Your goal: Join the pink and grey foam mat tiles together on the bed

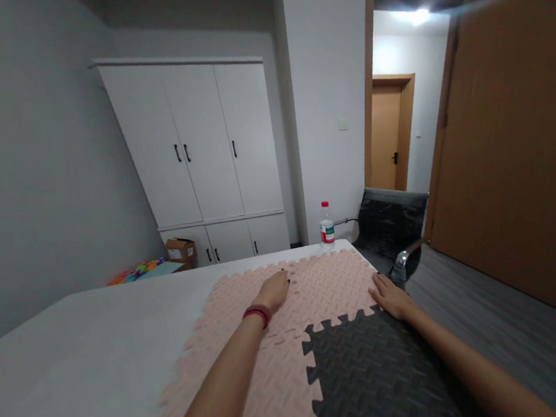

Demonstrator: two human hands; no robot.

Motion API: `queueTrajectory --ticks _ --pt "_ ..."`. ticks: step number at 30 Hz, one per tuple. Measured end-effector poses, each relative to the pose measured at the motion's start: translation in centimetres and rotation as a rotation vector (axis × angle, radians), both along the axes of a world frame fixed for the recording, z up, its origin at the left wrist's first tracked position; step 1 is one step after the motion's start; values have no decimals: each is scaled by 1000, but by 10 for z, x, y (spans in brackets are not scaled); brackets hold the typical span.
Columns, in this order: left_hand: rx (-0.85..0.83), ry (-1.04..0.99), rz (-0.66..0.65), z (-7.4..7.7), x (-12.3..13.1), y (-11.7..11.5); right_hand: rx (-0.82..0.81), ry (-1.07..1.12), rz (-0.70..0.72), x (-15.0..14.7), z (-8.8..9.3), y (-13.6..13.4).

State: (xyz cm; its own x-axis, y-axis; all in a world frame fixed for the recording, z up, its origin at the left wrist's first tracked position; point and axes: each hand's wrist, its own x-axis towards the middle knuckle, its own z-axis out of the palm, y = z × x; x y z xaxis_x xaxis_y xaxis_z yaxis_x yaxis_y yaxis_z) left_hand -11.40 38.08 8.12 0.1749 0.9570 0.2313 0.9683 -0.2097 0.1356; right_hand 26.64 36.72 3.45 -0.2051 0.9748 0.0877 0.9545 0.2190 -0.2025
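Observation:
Pink foam puzzle mats [333,275] lie joined on the table, with a textured surface and toothed edges. A black foam puzzle mat [372,370] sits at the near right, its teeth meeting the pink ones. My left hand [273,291], with a red band at the wrist, rests palm down on the pink mats beside a seam; its fingers point right and are partly hidden by the back of the hand. At the right edge, my right hand [391,296] lies flat with fingers stretched over the pink mat, near its joint with the black one. Neither hand holds anything visible.
A clear bottle [327,227] with a red cap stands at the far table corner. Beyond the right edge is a black chair [390,224]. The white table [100,357] extends left; a cardboard box [181,252] and colourful items [139,270] sit behind it.

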Motion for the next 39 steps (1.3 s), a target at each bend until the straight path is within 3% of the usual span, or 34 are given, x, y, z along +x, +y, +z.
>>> queueTrajectory --ticks 4,8,17,22,31,39 --pt "29 -5 -4 -27 32 24 21 -8 7 1 1 3" --pt "19 -4 -52 -39 26 30 28 -11 1 2 0 4" --pt "-6 42 -105 -42 15 32 15 -4 -5 3 -2 6" --pt "36 76 -45 -40 22 35 18 1 -13 2 0 4" --pt "81 147 -53 -26 21 53 15 10 -14 1 -1 5" --pt "101 53 -22 -41 18 78 27 17 -29 -1 1 5"
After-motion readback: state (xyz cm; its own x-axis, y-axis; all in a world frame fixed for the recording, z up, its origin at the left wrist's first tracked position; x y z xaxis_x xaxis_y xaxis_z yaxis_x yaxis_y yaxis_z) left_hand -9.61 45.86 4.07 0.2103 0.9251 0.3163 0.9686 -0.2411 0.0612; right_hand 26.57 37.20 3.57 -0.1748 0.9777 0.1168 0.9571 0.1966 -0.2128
